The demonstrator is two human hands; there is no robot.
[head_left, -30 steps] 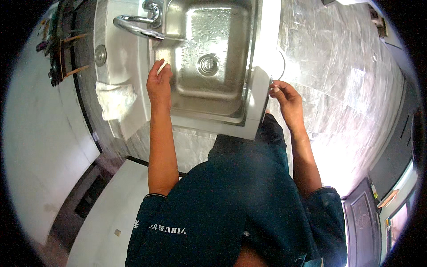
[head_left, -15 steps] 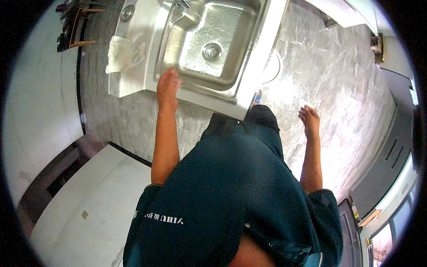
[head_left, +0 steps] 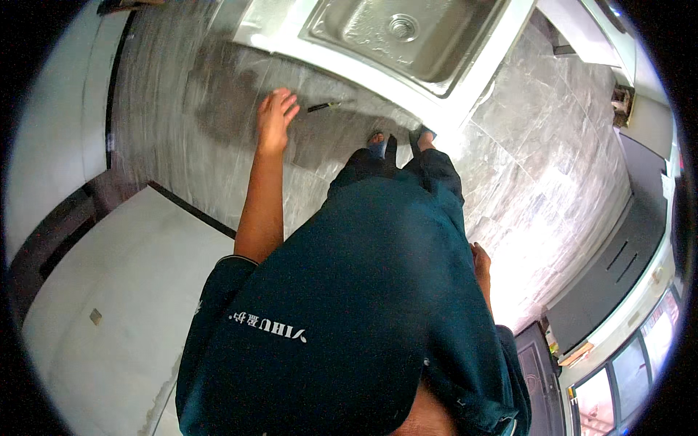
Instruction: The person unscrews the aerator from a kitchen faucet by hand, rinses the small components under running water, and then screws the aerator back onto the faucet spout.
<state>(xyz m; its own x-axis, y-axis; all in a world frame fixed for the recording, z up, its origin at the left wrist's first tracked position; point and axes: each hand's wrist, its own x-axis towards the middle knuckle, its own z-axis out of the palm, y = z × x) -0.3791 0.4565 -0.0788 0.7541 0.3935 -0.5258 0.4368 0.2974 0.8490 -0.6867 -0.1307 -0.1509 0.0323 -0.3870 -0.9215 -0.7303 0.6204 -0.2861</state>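
Observation:
My left hand (head_left: 276, 118) hangs over the grey floor in front of the sink, fingers apart and holding nothing. A thin dark stick-like object (head_left: 320, 107) with a paler end lies on the floor just right of it; its kind I cannot make out. The steel sink (head_left: 363, 47) with a round drain (head_left: 402, 27) is set in a pale counter ahead, its basin wet. Low at my right side is my right hand (head_left: 480, 263), partly hidden by my dark shirt, so its fingers do not show well.
Grey marbled tiles (head_left: 196, 167) surround my feet. A white panel (head_left: 109, 312) fills the lower left. On the right are a dark grey cabinet (head_left: 618, 261), a dark door (head_left: 542, 370) and bright windows (head_left: 632, 363). My feet stand close to the counter's front edge.
I have shifted back from the sink, which now sits higher in view, its faucet and the white cloth out of sight. My left hand has left the sink's edge; my right hand has dropped toward my side.

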